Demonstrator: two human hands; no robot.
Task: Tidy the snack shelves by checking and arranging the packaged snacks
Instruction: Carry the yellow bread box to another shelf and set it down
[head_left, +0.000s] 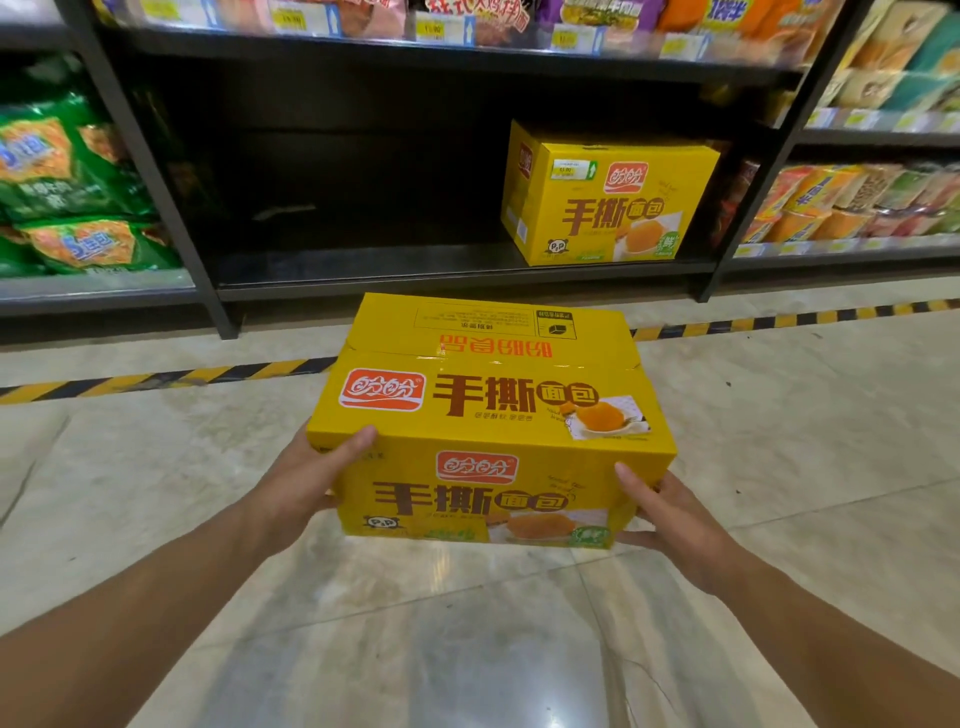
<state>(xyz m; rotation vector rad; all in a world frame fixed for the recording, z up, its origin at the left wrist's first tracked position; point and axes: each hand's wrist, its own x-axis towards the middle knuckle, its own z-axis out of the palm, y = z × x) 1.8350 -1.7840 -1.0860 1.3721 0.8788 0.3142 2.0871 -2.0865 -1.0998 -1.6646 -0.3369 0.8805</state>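
I hold a yellow bread carton (488, 415) above the floor in front of the bottom shelf. My left hand (306, 483) grips its near left corner, thumb on the top edge. My right hand (670, 514) grips the near right corner from the side and beneath. A second, matching yellow carton (602, 202) stands on the right part of the dark bottom shelf (415, 270); a price tag is stuck on it. The left part of that shelf shows nothing but shadow.
Green snack bags (67, 182) fill the shelves on the left. Colourful packets (857, 202) line the shelves on the right, and more sit on the upper shelf (467, 21). A black-and-yellow striped strip (156, 376) runs along the floor before the dark metal uprights.
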